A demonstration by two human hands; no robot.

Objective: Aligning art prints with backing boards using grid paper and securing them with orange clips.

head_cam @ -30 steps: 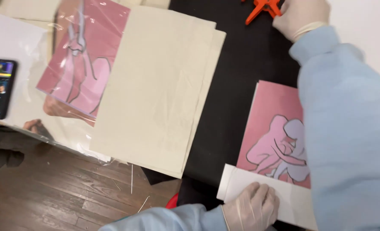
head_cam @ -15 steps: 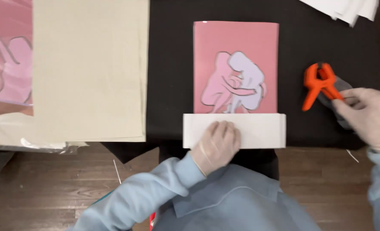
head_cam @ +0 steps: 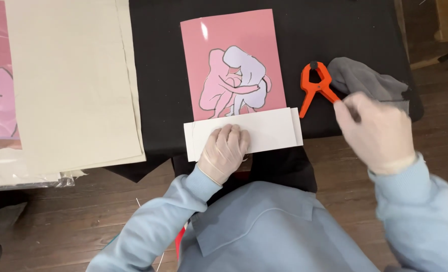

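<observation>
Gloved, the left hand (head_cam: 225, 151) lay flat and open on a white card strip (head_cam: 269, 132) running crosswise over the bottom edge of a pink art print (head_cam: 231, 38). That print stood upright, long axis pointing away, on black cloth (head_cam: 158, 75) near the table edge. Blurred, the right hand (head_cam: 375, 132) touched an orange spring clamp (head_cam: 315, 86) beside a grey rag (head_cam: 365, 80); its grip could not be told. Beige sheets (head_cam: 67, 80) lay left.

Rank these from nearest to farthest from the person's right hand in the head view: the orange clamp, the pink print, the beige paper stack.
From the right hand:
1. Orange clamp, just to its left on the black cloth, touching or nearly touching the fingers.
2. Pink print, at the centre, beyond the clamp.
3. Beige paper stack, far on the left side.
</observation>
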